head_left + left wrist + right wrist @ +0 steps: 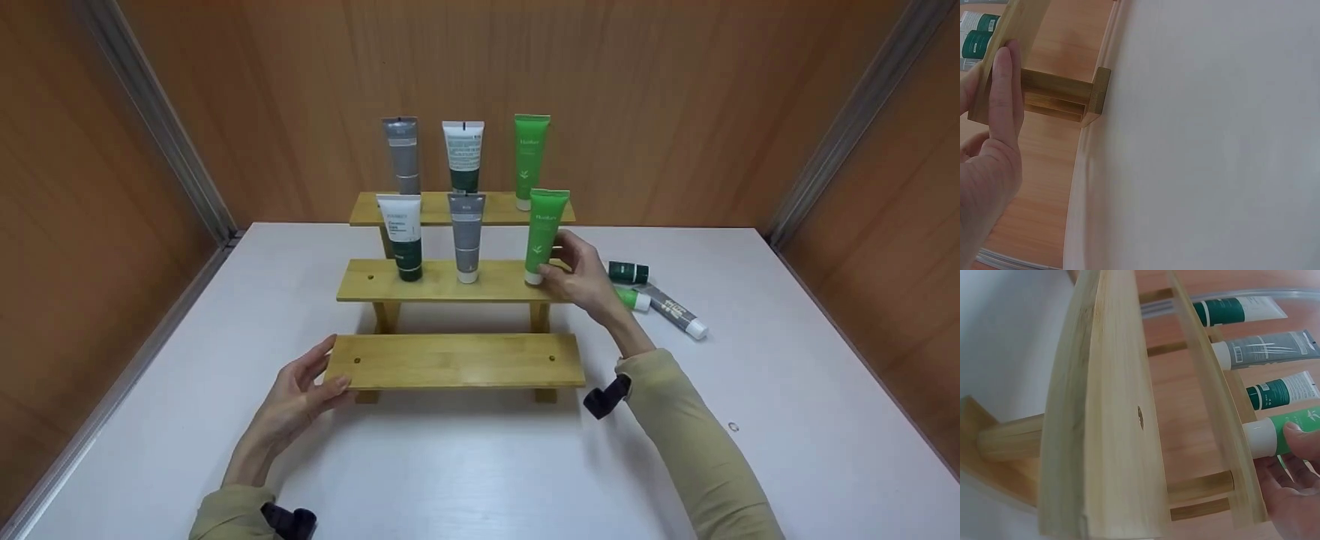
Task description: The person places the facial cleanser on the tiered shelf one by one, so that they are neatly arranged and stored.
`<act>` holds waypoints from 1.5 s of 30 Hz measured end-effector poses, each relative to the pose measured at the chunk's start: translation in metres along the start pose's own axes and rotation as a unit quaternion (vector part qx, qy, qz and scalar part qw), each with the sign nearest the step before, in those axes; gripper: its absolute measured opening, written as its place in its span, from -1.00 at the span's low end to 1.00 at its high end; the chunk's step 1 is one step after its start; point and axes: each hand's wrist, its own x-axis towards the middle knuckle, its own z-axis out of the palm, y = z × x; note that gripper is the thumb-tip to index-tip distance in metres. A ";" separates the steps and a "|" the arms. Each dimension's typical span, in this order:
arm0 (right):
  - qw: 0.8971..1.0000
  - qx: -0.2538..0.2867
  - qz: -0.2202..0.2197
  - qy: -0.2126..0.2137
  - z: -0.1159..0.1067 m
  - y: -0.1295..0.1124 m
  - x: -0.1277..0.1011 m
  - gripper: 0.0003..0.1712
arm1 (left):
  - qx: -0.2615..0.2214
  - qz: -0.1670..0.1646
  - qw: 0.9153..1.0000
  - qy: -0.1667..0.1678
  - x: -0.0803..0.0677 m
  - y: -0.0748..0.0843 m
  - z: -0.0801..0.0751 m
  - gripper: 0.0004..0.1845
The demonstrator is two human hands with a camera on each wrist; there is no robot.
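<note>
Orange-walled booth, white worktop: the right hand pinches an upright green tube at the middle step's right end, while the left hand, fingers straight, steadies the wooden stand at its bottom step's left end.

Six tubes stand on rack; three lie right.

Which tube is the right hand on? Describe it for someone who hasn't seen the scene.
Find the three-step wooden shelf on the white table. On its middle step, rightmost, stands the bright green tube that the right hand grips; its neighbours there are grey and white-and-dark-green.
</note>
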 end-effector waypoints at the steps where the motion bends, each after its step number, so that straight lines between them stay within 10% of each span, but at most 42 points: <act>1: 1.000 -0.003 0.001 -0.001 0.001 -0.003 -0.001 -0.47 | 0.001 0.001 1.000 0.000 0.000 0.000 0.000 -0.16; 45: 0.999 0.012 -0.043 0.005 -0.010 0.023 0.005 -0.49 | -0.002 -0.004 1.000 0.001 0.000 0.001 0.000 -0.16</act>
